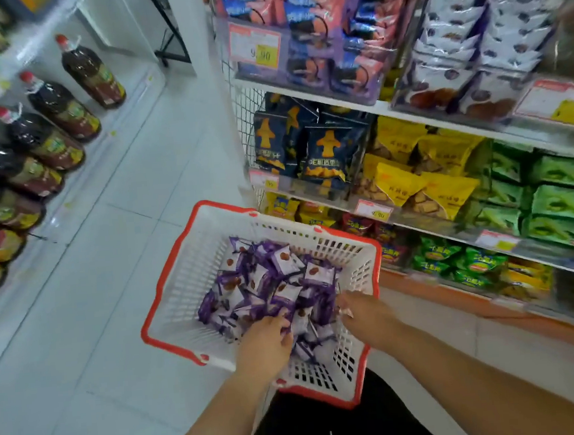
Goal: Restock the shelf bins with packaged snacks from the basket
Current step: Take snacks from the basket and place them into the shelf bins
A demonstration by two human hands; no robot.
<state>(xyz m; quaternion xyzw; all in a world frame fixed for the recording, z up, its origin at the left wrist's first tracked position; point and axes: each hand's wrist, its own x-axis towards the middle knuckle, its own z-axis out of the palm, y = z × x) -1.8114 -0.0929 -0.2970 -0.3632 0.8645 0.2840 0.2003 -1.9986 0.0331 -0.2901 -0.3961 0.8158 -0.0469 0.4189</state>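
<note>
head view: basket (167, 288) sat on floor near shelf (386, 106), purple snack packets (267, 287) heaped inside. left hand (266, 339) and right hand (363, 311) dug into heap; grip hidden, cannot tell. risk: overfull handful, slippery packets spilling.

White tiled floor (131, 181) — bright light, white wall (126, 20).

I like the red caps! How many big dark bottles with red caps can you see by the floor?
4 with red caps showing, in a diagonal row at left: farthest, next, third, nearest. More bottles lie lower left, their caps out of view.
</note>
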